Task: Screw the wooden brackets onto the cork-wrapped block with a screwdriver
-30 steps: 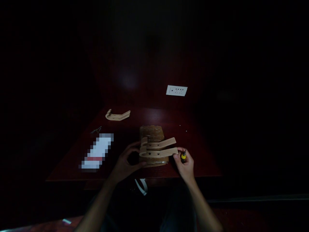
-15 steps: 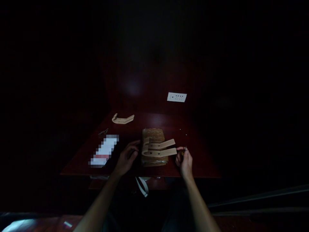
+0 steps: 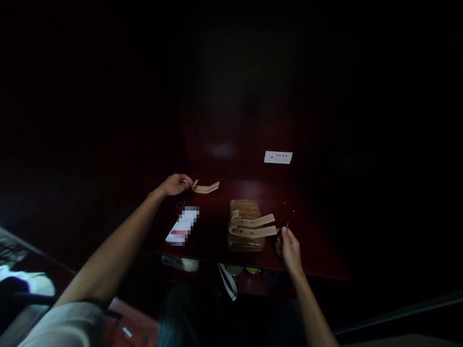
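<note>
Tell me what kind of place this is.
Probably a desk or workbench nook indoors: a dark red tabletop, a wall socket panel behind it, and curved wooden pieces on a brown block.

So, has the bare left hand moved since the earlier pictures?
Yes: judged against the white rectangular wall socket, the left hand has moved leftward and farther forward.

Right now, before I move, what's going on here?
The left hand is at the curved end of a pale, bent wooden-looking piece toward the back of the dark red table; contact is unclear. Two similar pieces with holes lie side by side across a brown, plastic-wrapped block. The right hand is by their straight ends, its fingers closed around a slim object too dim to identify.
</note>
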Tool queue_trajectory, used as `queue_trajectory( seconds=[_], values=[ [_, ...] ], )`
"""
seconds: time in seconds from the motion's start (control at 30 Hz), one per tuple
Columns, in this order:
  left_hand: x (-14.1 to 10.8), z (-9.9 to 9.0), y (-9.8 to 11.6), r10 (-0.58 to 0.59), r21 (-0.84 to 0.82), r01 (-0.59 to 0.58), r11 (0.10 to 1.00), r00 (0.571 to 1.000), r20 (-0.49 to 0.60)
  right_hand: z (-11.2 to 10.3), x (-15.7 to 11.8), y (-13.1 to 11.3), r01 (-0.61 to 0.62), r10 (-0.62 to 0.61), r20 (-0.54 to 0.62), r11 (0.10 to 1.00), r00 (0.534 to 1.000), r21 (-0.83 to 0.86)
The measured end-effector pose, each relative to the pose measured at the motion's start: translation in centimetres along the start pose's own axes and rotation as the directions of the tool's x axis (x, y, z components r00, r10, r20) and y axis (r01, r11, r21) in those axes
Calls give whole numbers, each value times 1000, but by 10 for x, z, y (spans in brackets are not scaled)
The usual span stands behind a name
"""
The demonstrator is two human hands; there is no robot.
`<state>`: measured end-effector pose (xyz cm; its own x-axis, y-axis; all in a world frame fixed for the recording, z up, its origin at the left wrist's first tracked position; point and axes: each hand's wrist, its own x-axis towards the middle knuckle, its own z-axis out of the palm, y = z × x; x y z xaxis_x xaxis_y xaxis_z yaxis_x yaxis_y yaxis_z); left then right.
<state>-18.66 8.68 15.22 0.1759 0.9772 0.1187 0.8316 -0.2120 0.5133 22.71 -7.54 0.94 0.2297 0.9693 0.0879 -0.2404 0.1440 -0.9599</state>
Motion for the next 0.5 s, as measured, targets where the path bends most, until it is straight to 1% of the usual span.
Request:
queue_trajectory(
  seconds=[0.03,0.07,0.13,0.23,0.33,0.5],
  values=[
    [3,0,-12,-54,185,32,982,991,119,0,0,0,-6,6,-1,1000,1000,3],
    [5,1,-23,-96,255,54,966,983,156,0,1,1,-12,12,-2,1000,1000,5],
    [5,6,-40,-151,342,79,936,971,187,0,2,3,-15,15,-4,1000,1000,7],
    [0,18,-55,-206,451,84,889,951,230,0,3,5,-5,5,-21,1000,1000,11],
    [-5,27,-62,-215,521,59,852,945,246,1,4,5,-3,4,-20,1000,1000,26],
    [-11,34,-67,-157,601,-24,799,956,247,0,5,5,-15,15,-11,1000,1000,20]
  ],
)
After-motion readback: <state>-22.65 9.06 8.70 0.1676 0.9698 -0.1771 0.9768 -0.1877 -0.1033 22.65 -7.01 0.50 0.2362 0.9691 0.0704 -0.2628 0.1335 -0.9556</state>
